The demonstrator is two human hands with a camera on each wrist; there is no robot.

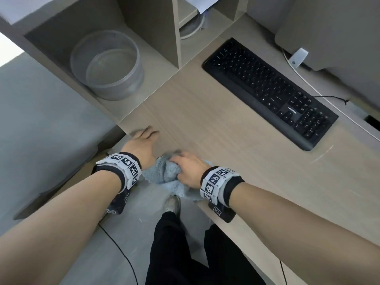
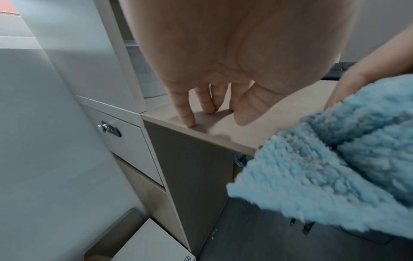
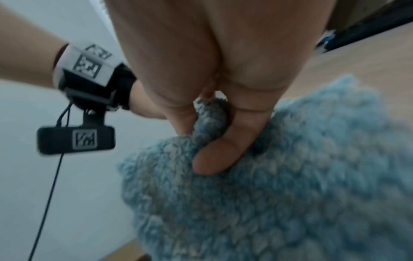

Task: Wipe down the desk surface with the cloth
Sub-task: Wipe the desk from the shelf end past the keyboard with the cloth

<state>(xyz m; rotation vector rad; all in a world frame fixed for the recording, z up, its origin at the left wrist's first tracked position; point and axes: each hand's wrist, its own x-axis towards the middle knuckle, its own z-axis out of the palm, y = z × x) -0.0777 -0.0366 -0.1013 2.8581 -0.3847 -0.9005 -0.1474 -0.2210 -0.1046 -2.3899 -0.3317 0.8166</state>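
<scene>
A fluffy light-blue cloth (image 1: 166, 175) lies bunched at the front left edge of the pale wooden desk (image 1: 216, 130), partly hanging over the edge. My right hand (image 1: 188, 167) grips a fold of the cloth (image 3: 257, 185), thumb and fingers (image 3: 214, 155) curled into the pile. My left hand (image 1: 144, 138) rests open near the desk's front left corner, its straight fingertips (image 2: 190, 121) touching the desk top (image 2: 257, 134). The cloth (image 2: 324, 167) hangs just right of that hand.
A black keyboard (image 1: 269, 93) lies diagonally at the right, with a white cable (image 1: 320, 95) behind it. A clear round container (image 1: 107, 64) stands in the open shelf at left. A drawer with a combination lock (image 2: 109, 129) is below the corner. Grey floor and my legs are beneath.
</scene>
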